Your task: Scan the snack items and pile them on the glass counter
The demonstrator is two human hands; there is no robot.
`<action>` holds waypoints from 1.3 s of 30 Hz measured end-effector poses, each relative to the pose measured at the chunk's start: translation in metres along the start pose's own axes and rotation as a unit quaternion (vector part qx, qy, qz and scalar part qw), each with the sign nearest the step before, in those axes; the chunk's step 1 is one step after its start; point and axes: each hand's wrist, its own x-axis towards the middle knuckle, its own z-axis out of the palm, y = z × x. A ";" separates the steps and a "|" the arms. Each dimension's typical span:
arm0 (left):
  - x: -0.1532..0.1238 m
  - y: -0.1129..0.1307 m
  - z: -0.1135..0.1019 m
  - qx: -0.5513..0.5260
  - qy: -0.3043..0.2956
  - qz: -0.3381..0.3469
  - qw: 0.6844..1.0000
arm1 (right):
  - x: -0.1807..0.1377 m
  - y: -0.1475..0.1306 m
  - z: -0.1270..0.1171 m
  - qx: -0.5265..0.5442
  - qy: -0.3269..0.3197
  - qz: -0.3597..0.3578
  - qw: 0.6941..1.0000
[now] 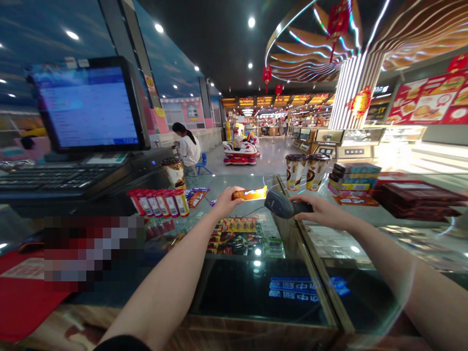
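Pinched in my left hand (232,201) is an orange-wrapped snack bar (253,194), lit brightly along its wrapper. My right hand (317,210) grips the handle of a dark barcode scanner (281,204), its head pointing left at the bar's yellow end. Bar and scanner hang close together above the glass counter (234,287). Left of my left hand, several red-capped tubes (164,202) stand in a row, with purple and orange packets (196,196) beside them. Two lidded cups (295,171) stand beyond my right hand.
A monitor (87,105) and keyboard (62,181) occupy the left side. Another cup (174,173) stands behind the tubes. Stacked small boxes (354,178) and dark red packages (417,195) lie at right. A person (189,148) sits beyond the counter, near a kiddie ride (241,148).
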 end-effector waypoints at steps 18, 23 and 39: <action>-0.001 0.000 -0.001 0.020 -0.010 -0.015 1.000 | 0.002 -0.001 0.011 -0.003 -0.049 -0.022 0.999; -0.001 0.004 -0.001 0.023 -0.013 -0.018 0.999 | 0.003 -0.001 0.013 -0.032 -0.051 -0.017 0.998; 0.011 0.038 0.013 0.015 -0.010 0.010 1.000 | 0.024 0.010 0.017 0.070 0.108 -0.018 0.991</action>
